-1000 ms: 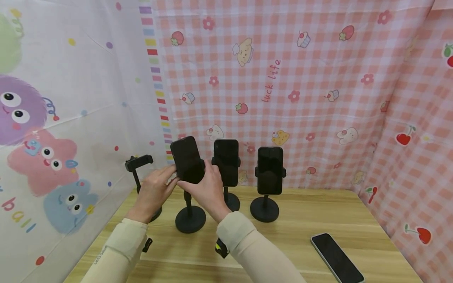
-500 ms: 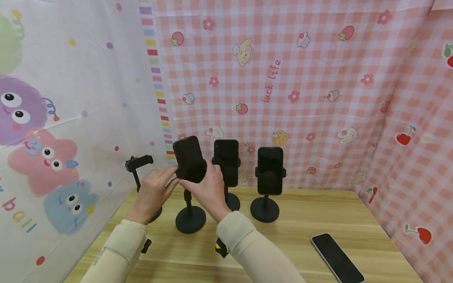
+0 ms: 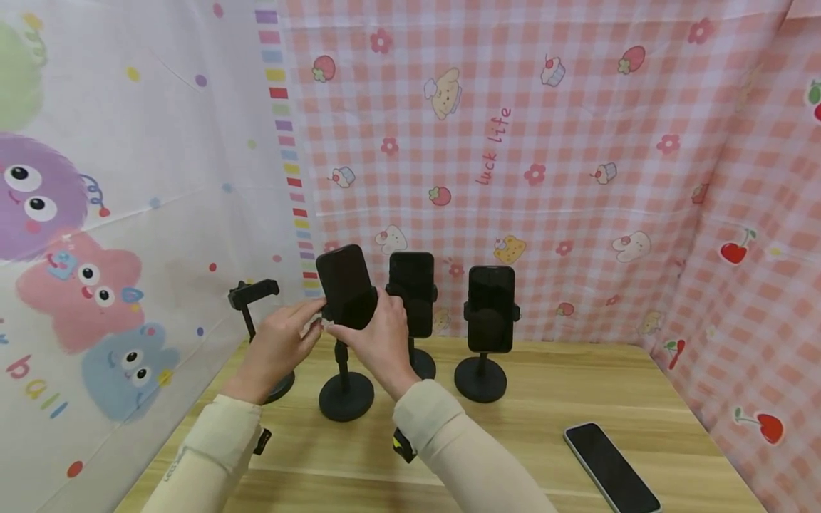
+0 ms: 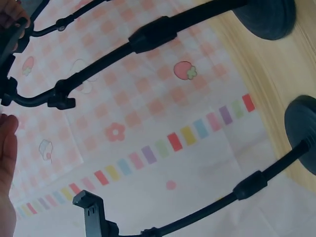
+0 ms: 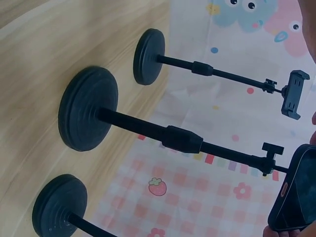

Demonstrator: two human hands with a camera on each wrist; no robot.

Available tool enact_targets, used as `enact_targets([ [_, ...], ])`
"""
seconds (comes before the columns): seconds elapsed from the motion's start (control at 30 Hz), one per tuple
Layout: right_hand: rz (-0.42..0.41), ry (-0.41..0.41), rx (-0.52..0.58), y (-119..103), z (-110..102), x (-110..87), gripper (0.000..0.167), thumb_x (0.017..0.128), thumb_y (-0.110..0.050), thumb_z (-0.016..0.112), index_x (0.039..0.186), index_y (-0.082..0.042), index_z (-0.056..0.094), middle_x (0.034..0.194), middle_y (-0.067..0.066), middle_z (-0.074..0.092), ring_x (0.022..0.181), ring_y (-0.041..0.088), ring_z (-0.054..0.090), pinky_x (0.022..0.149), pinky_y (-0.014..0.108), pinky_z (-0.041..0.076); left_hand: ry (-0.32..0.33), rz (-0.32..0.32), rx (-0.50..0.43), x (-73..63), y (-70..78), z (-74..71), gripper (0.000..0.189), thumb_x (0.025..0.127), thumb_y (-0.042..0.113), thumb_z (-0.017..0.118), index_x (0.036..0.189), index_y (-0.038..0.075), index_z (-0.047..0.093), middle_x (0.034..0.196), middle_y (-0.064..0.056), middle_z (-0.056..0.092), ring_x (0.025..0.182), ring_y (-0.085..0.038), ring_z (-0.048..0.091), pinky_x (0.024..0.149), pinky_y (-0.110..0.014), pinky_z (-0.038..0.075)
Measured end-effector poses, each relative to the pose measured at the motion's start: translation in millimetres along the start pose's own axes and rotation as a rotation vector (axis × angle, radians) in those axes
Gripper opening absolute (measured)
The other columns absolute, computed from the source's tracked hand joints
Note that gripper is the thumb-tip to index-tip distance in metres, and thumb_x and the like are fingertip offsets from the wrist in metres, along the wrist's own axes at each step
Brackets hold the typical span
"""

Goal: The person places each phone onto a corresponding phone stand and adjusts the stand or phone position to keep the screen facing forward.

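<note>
A black smartphone sits slightly tilted in the clamp of a black phone stand, left of centre in the head view. My right hand holds its right side, with the thumb along the lower edge; the right wrist view shows fingertips at the phone's edge. My left hand has its fingers at the lower left side of the phone, the thumb a little apart from the index finger. In the left wrist view, fingers lie just by the stand's clamp. The back of the phone is mostly hidden.
To the left stands a phone stand with a bare clamp. Two more phones, a middle one and a right one, are mounted on stands behind and to the right. Another phone lies face up on the wooden table. Patterned cloths close off the back and sides.
The held phone has shifted slightly right and turned a little more upright. My right hand has moved a bit right with it; my left thumb and index finger have come slightly apart.
</note>
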State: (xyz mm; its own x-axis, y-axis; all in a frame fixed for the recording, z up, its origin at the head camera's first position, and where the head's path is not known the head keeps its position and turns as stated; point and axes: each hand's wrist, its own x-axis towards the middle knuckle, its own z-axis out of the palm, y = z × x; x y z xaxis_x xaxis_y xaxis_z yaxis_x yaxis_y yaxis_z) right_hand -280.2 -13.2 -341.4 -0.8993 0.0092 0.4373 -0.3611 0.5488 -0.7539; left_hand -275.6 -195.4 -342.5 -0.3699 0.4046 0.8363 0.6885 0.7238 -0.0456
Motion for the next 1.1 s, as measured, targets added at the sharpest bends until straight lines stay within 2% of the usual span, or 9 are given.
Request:
enact_targets([
  [0.07,0.0,0.005,-0.003,0,1,0.2,0.098,0.071,-0.054,0.086,0.146,-0.006,0.044,0.126,0.012,0.052,0.109,0.026,0.052,0.092,0.043,0.048,-0.041,-0.094,-0.065,2.3,2.7,-1.2,0.037,0.086,-0.002,0.071,0.123,-0.008,0.064,0.105,-0.02,0.071,0.082,-0.031,0.069,0.069,-0.045,0.057],
  [0.17,-0.003,0.009,-0.01,0,2,0.2,0.099,0.071,-0.057,0.084,0.145,-0.006,0.044,0.126,0.012,0.052,0.11,0.026,0.052,0.093,0.043,0.048,-0.133,-0.301,-0.154,8.9,9.1,-2.6,0.037,0.097,0.016,0.064,0.126,-0.006,0.063,0.103,-0.018,0.071,0.084,-0.028,0.069,0.07,-0.045,0.057],
  [0.27,-0.004,0.009,-0.019,-1,1,-1.0,0.1,0.072,-0.059,0.082,0.146,-0.005,0.043,0.13,0.014,0.051,0.113,0.028,0.052,0.095,0.044,0.048,-0.227,-0.487,-0.203,16.0,14.1,-2.4,0.038,0.099,0.037,0.062,0.111,0.002,0.069,0.091,-0.01,0.071,0.078,-0.022,0.067,0.067,-0.041,0.055],
  [0.37,0.0,0.006,-0.03,-2,1,-2.7,0.099,0.073,-0.058,0.082,0.147,-0.005,0.042,0.133,0.015,0.049,0.115,0.029,0.051,0.096,0.045,0.047,-0.279,-0.582,-0.229,20.0,17.4,-1.8,0.037,0.097,0.045,0.061,0.09,0.008,0.067,0.075,-0.002,0.064,0.064,-0.017,0.057,0.058,-0.034,0.045],
  [0.5,-0.001,0.023,-0.048,-4,3,-4.7,0.096,0.074,-0.054,0.083,0.146,-0.004,0.042,0.132,0.016,0.048,0.114,0.029,0.049,0.095,0.044,0.048,-0.285,-0.631,-0.252,21.8,19.8,-0.4,0.037,0.099,0.041,0.061,0.082,0.008,0.063,0.065,-0.002,0.056,0.055,-0.018,0.044,0.052,-0.032,0.036],
  [0.7,-0.003,0.026,-0.068,-4,4,-5.1,0.096,0.074,-0.055,0.083,0.146,-0.005,0.042,0.133,0.015,0.048,0.114,0.027,0.048,0.096,0.042,0.047,-0.285,-0.658,-0.268,23.4,21.1,0.9,0.038,0.1,0.04,0.058,0.082,0.007,0.06,0.065,-0.004,0.053,0.055,-0.018,0.045,0.052,-0.032,0.037],
  [0.87,-0.007,-0.044,-0.038,-4,-1,-4.5,0.097,0.078,-0.053,0.081,0.149,-0.004,0.038,0.138,0.016,0.046,0.12,0.029,0.049,0.101,0.044,0.045,-0.297,-0.671,-0.302,21.1,19.7,-0.2,0.037,0.103,0.038,0.054,0.086,0.006,0.056,0.07,-0.006,0.055,0.057,-0.019,0.049,0.053,-0.034,0.041],
  [1.03,-0.027,-0.104,0.032,-3,-10,-0.3,0.07,0.095,-0.039,0.067,0.149,-0.003,0.04,0.144,0.017,0.047,0.128,0.033,0.049,0.104,0.049,0.042,-0.324,-0.679,-0.338,19.2,16.1,-1.5,0.037,0.105,0.038,0.05,0.092,0.004,0.055,0.075,-0.009,0.059,0.062,-0.019,0.056,0.055,-0.035,0.044],
  [1.1,-0.048,-0.097,0.057,-2,-12,2.9,0.057,0.101,-0.031,0.059,0.148,-0.003,0.043,0.14,0.017,0.052,0.124,0.033,0.054,0.102,0.049,0.044,-0.329,-0.672,-0.339,19.8,15.2,-2.4,0.037,0.105,0.038,0.05,0.093,0.003,0.055,0.076,-0.011,0.06,0.064,-0.02,0.058,0.055,-0.035,0.045],
])
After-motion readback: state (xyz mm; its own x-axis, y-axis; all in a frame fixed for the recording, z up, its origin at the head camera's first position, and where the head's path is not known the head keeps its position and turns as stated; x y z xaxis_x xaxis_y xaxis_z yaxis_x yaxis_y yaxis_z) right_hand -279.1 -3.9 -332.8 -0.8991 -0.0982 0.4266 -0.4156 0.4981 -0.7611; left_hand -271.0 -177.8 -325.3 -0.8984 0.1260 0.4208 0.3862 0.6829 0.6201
